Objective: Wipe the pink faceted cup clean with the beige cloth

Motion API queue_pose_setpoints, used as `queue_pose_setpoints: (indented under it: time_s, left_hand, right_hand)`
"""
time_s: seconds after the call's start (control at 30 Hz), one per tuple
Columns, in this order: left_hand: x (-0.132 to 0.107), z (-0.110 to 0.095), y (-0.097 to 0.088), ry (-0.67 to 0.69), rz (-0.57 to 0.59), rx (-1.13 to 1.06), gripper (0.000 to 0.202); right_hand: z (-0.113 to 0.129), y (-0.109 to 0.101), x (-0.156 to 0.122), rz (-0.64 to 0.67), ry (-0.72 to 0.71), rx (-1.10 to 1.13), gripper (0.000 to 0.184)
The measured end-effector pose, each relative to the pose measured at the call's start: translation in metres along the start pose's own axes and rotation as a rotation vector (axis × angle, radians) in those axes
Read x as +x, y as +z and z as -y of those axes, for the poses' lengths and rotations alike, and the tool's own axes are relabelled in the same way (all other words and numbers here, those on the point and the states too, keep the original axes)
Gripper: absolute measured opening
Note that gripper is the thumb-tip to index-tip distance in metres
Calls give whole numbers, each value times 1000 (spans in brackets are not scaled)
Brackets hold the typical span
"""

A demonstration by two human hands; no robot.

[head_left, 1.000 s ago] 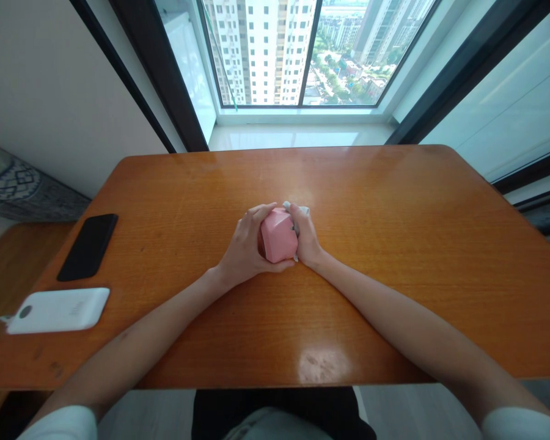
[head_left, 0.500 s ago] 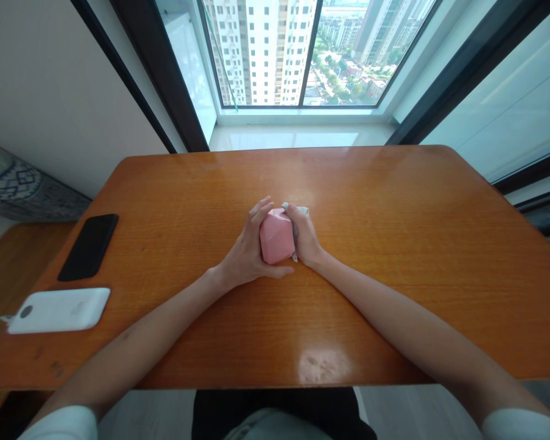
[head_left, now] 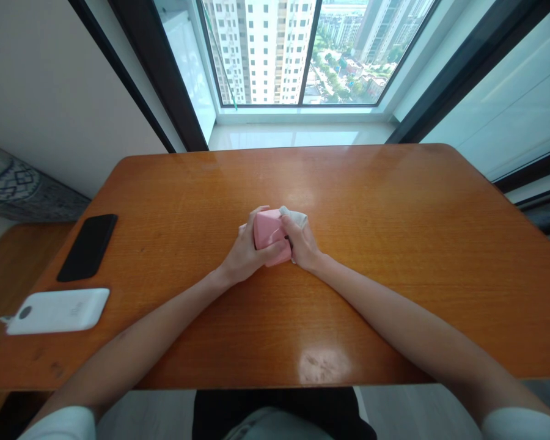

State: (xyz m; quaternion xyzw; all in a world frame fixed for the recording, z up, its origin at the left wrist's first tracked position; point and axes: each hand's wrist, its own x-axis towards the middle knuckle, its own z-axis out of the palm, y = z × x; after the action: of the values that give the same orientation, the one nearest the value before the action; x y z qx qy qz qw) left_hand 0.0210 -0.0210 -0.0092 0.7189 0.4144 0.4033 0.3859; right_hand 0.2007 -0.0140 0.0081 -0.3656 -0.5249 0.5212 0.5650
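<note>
Over the middle of the table I hold a pink faceted, box-like object [head_left: 267, 227]; its exact kind does not show. My left hand [head_left: 244, 255] is closed round its left side, the thumb lying across the near face and the fingers behind it. At its right side, my right hand [head_left: 305, 247] is closed on a crumpled white cloth [head_left: 299, 218], perhaps a tissue, with the thumb pressing toward the pink surface. A small dark spot shows near the right thumb. Most of the cloth is hidden by the right hand.
The brown wooden table [head_left: 394, 244] stretches out on all sides of my hands. On its left lie a black phone [head_left: 87, 247] and a white phone-shaped device [head_left: 59, 311] with a short strap or cable. A window [head_left: 297, 55] stands beyond the far edge.
The pink object has turned and shifted slightly left. My left thumb has moved up onto its near face, and the right hand with the cloth has shifted over its right side.
</note>
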Motion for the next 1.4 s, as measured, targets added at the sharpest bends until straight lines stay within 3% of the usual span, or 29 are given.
queue_pose_setpoints:
  time_s: [0.07,0.17,0.37,0.5,0.63,0.8,0.9,1.0,1.1,1.2,1.3,1.4]
  left_hand:
    - [0,6,2,4,2,-69,97]
    - [0,11,3,103,-1,-88,115]
    - [0,10,1,288,44,43,149]
    - [0,9,3,339,27,107,147]
    - [1,7,7,448,-17,156,127]
    - [2,-2,3,347,-50,156,120]
    - [4,-6,-3,178,-19,85,122]
    - [4,-4,-7,-6,46,-31,112]
    - [3,3,-6,-33,57,-93,109]
    - [2,11,-3,85,26,-65,121]
    - [3,14,-2,292,19,34,138]
    - [5,10,-2,430,26,129,135]
  right_hand:
    - [2,0,-1,22,-7,-12,64]
    - [2,0,0,5,14,-3,65]
    - [0,0,3,-81,151,100,61]
    - [-1,0,7,-95,154,176,62]
    - [-3,-2,11,-111,144,215,63]
    - [-3,-1,10,-84,136,207,65]
    - [-4,-1,7,-109,122,141,63]
    - [-6,-2,4,-99,107,74,59]
    - [-5,-2,2,-78,102,53,60]
    - [-3,-1,2,-81,145,69,62]
    - [-1,0,5,-86,161,125,64]
    - [-2,-1,10,-91,166,179,68]
